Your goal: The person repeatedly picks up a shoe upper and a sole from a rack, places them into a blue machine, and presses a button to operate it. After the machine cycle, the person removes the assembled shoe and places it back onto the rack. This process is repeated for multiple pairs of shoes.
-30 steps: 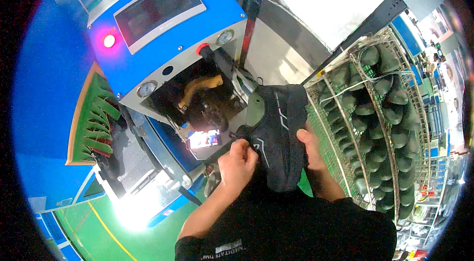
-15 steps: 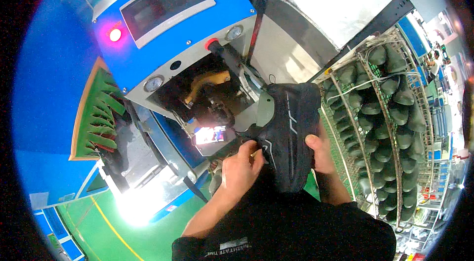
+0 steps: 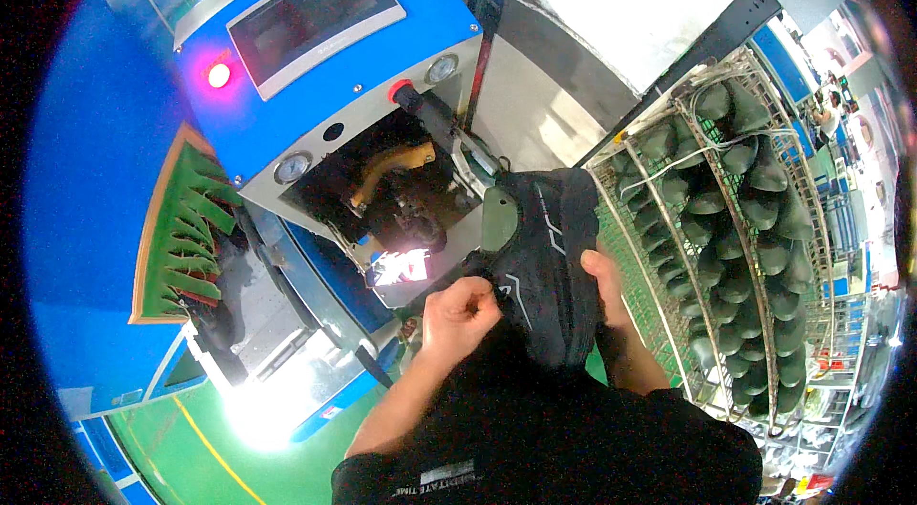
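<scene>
While my right hand (image 3: 608,291), half open, clasps the black shoe (image 3: 558,261), my left hand (image 3: 458,319) curls inward beside it, any hold unclear.

The bare right hand (image 3: 608,293) is gripping a black, pale-lined shoe (image 3: 556,261) — left of that grip, the bare left hand (image 3: 458,319) is holding its fingers curled.

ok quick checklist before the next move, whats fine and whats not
1. Right hand on the black shoe: ok, thumb at its right side.
2. Left hand holding something: cannot tell, fingers curled at the shoe's left side.
3. Green piece in the shoe's opening: ok, visible there.
4. Shoe clear of the machine: cannot tell, they overlap in this view.
5. Indicator light lit: ok.
6. Screen readable: not ok, looks dark.
</scene>
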`<state>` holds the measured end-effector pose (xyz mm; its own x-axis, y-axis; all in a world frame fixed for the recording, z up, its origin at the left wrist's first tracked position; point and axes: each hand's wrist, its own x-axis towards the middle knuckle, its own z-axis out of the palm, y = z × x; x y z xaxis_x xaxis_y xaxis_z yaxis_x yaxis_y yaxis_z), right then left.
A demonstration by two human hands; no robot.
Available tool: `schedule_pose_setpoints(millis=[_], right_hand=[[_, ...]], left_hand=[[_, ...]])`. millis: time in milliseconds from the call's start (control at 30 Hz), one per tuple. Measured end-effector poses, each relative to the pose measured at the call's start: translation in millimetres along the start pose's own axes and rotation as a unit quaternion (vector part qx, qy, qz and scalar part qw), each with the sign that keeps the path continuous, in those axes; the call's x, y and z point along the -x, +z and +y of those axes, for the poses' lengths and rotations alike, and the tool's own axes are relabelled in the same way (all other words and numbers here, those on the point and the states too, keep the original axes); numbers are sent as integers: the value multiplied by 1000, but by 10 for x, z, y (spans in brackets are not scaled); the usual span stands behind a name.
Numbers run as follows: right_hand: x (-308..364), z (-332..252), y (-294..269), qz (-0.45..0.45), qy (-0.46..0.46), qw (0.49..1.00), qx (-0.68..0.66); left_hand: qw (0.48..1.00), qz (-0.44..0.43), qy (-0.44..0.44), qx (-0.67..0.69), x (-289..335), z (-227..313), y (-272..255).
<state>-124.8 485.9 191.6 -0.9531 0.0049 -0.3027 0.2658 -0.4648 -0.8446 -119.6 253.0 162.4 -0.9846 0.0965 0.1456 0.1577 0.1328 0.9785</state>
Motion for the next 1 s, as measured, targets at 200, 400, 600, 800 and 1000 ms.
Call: schedule_pose_setpoints(millis=[200,400,600,800,1000], right_hand=[[-13,135,-7,-36,41,994,-92],[-146,600,-239,-29,57,996,-69],[-621,1490,-611,-63,71,992,-85],[-233,456,-307,-49,186,934,-300],[-565,866,-418,-32,7,975,-218]], left_hand=[[942,-130,-209,230,50,29,-115],[947,-313,-60,-39,107,187,-362],[939,-290,32,-182,106,191,-554],[983,5,-181,16,261,-239,-193],[921,19,59,-385,39,-234,16]])
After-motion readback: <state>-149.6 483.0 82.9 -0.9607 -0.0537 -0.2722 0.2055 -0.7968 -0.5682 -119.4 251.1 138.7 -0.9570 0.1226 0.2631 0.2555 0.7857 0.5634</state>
